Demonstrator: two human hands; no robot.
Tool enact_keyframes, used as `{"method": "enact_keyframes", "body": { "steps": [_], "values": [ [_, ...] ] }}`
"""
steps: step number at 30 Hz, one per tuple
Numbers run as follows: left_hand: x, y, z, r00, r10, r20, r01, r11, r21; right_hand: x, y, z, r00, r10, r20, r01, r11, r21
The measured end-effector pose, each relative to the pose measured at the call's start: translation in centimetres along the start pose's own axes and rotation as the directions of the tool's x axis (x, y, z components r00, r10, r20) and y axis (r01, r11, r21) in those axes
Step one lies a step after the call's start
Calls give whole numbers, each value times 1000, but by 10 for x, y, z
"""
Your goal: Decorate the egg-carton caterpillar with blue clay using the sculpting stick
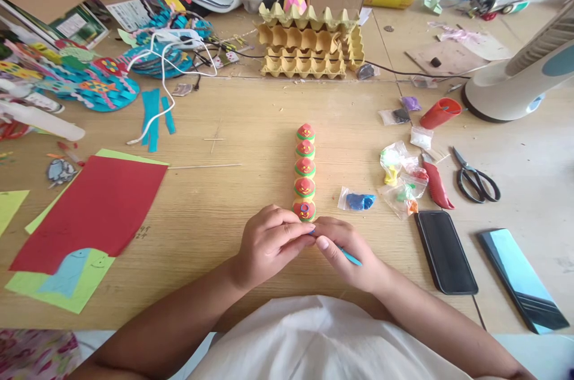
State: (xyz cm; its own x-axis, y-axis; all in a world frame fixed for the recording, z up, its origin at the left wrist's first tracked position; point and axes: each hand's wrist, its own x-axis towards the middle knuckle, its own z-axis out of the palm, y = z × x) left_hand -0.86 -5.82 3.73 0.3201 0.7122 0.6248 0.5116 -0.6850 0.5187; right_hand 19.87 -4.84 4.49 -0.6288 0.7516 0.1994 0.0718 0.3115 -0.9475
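Note:
My left hand (pixel 274 242) is closed in a pinch, its fingertips meeting those of my right hand at a tiny bit of blue modelling clay (pixel 311 229). My right hand (pixel 347 248) is closed too, with a slim blue stick-like tool (pixel 351 257) tucked under its palm. Just beyond the fingertips, a row of egg-carton cups (pixel 305 168) points away from me, decorated with red tops, green bands and small yellow faces. A blue ring sits on the nearest cup (pixel 304 210). To its right lies an open bag of blue clay (pixel 360 201).
On the right are clay bags (pixel 406 180), a red cutter (pixel 436 184), scissors (pixel 476 180), a phone (pixel 446 253) and a glossy dark slab (pixel 522 279). Coloured paper (pixel 96 207) covers the left. Egg trays (pixel 305 63) stand at the back, near a white appliance (pixel 506 90).

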Motion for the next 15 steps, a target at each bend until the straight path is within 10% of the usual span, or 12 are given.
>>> {"method": "enact_keyframes", "body": {
  "steps": [15],
  "values": [
    [0, 1, -4, 998, -61, -15, 60, 993, -99, -7, 0, -3, 957, 225, -182, -200, 969, 144]
  ]
}}
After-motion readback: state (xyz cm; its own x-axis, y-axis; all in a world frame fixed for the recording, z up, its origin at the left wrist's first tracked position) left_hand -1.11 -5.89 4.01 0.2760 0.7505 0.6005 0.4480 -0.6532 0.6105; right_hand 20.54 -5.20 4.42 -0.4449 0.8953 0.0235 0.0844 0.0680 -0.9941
